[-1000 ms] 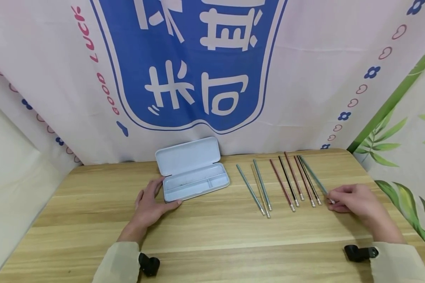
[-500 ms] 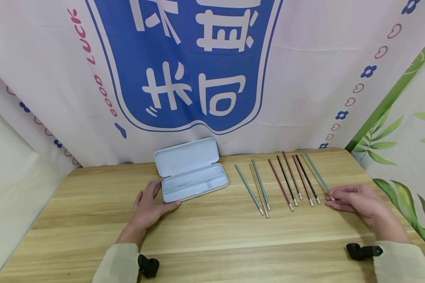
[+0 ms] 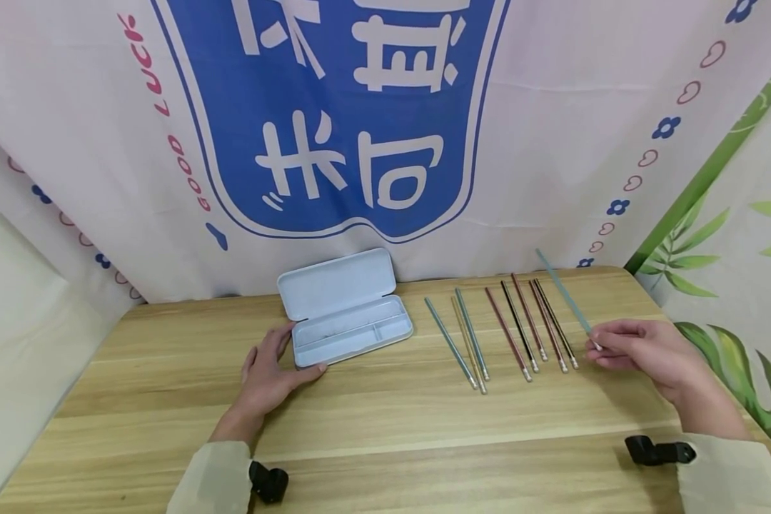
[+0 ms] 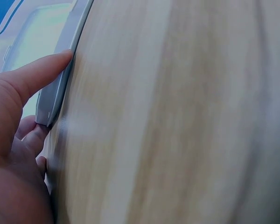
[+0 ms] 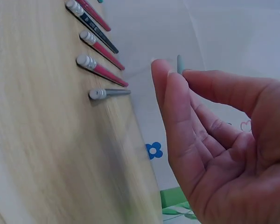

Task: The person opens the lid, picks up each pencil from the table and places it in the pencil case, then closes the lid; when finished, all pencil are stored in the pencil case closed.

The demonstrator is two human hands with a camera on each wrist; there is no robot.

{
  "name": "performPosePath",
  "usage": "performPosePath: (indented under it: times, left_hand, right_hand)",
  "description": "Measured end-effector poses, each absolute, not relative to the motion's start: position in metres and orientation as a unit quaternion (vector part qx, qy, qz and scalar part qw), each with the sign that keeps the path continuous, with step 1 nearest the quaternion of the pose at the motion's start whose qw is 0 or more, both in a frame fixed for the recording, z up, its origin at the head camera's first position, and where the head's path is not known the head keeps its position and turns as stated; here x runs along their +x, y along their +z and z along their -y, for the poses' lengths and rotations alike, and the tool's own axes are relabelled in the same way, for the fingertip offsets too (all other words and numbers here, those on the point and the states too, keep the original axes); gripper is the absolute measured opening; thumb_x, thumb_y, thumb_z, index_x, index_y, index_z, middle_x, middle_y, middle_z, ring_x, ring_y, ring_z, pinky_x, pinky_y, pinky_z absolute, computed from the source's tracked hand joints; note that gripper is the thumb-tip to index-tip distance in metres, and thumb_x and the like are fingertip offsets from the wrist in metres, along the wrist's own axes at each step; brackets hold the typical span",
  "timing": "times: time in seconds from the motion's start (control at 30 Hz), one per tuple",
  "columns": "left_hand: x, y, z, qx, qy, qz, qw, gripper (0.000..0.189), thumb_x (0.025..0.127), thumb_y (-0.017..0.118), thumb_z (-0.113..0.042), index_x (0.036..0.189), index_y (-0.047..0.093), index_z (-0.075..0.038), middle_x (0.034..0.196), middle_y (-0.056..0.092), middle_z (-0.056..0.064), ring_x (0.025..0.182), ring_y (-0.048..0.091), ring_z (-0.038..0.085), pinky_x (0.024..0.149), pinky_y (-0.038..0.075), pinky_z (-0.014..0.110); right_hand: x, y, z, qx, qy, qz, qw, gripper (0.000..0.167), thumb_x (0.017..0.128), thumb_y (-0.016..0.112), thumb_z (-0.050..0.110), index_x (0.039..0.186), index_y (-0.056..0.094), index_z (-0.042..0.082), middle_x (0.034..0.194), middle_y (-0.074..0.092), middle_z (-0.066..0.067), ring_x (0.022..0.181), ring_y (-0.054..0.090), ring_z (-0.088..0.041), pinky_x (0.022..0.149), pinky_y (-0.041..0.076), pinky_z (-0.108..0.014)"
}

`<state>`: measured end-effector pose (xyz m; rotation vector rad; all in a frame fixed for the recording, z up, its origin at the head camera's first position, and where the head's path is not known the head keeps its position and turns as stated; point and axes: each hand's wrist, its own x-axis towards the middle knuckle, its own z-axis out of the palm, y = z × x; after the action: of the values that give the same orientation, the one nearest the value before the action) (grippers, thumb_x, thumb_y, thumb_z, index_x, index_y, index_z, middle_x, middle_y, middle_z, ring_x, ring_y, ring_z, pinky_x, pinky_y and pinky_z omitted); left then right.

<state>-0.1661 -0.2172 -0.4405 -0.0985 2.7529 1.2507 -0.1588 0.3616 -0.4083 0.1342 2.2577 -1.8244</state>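
A light-blue pencil case (image 3: pixel 336 284) stands at the back of the table with its lid raised, showing a divided tray with no pencils in it. My left hand (image 3: pixel 266 385) holds its left end, the thumb along the front edge and the fingers round the corner. In the left wrist view the thumb (image 4: pixel 46 70) lies against the case's edge. My right hand (image 3: pixel 649 357) pinches a teal pencil (image 3: pixel 562 289) by its white eraser end between thumb and fingertips. The pencil tilts up, its far tip overlapping the cloth behind; most of it is hidden in the right wrist view.
Between the case and my right hand lie several pencils, eraser ends toward me: a left group with two teal pencils (image 3: pixel 450 343) and a yellowish one (image 3: pixel 469 346), then red (image 3: pixel 509 334) and black ones (image 3: pixel 555 325). A printed cloth (image 3: pixel 552 143) hangs behind the wooden table (image 3: pixel 424 450).
My right hand has lifted the teal pencil off the table, its far end rising and swinging left. My left hand keeps its place on the case.
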Motion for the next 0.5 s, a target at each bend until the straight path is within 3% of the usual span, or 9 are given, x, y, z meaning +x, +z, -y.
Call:
performPosePath:
  times: [0.33,0.5]
  left_hand:
    - [-0.166,-0.440,0.217,-0.031,0.420,-0.906,0.046,0.099,0.087,0.090,-0.040,0.166,0.034,-0.017,0.175,0.033,0.017,0.164,0.031,0.040,0.133,-0.009,0.063]
    - [-0.165,-0.440,0.218,-0.033,0.414,-0.908,0.050,0.101,0.087,0.090,-0.042,0.167,0.032,-0.019,0.176,0.032,0.016,0.169,0.013,0.037,0.134,-0.008,0.063]
  right_hand:
    - [-0.162,-0.403,-0.332,0.018,-0.579,-0.806,0.121,0.033,0.108,0.062,0.005,0.128,0.059,-0.021,0.097,0.082,-0.004,0.087,0.080,-0.011,0.081,0.068,-0.027]
    - [-0.168,-0.400,-0.308,0.015,-0.535,-0.836,0.121,0.038,0.111,0.059,0.013,0.134,0.057,-0.017,0.103,0.079,-0.006,0.090,0.077,-0.008,0.079,0.067,-0.028]
